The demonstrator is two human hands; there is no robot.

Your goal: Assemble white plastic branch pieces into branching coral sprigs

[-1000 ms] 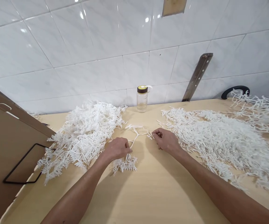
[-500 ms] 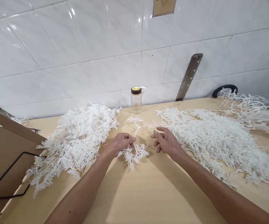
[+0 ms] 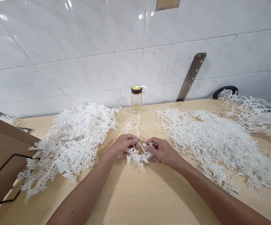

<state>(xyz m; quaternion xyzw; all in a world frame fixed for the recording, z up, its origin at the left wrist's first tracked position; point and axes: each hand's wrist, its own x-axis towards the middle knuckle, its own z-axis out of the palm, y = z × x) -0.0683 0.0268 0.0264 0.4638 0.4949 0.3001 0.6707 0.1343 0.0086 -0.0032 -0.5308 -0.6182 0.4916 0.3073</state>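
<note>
A white plastic branch [image 3: 137, 132] with a bare forked stem at its far end and feathery tufts [image 3: 138, 159] at its near end lies across the middle of the table. My left hand [image 3: 125, 145] pinches it around the stem, between the bare part and the tufts. On the other side, my right hand [image 3: 162, 151] is closed, thumb against fingers, on a small white sprig at the tufts' right edge. Whether that sprig is joined to the branch, I cannot tell. The fingertips of both hands are close together.
Heaps of white feathery sprigs lie left [image 3: 79, 134] and right [image 3: 220, 140], with bare white branches [image 3: 262, 112] far right. Behind the hands stands a clear bottle [image 3: 136, 101]. A cardboard box [image 3: 4, 156] is at left; a metal strip [image 3: 191, 76] leans on the tiled wall [image 3: 90, 37].
My right hand has moved left from beside the right heap and closed at the tufts. The branch's bare end has turned to point more toward the bottle. My left hand keeps hold.
</note>
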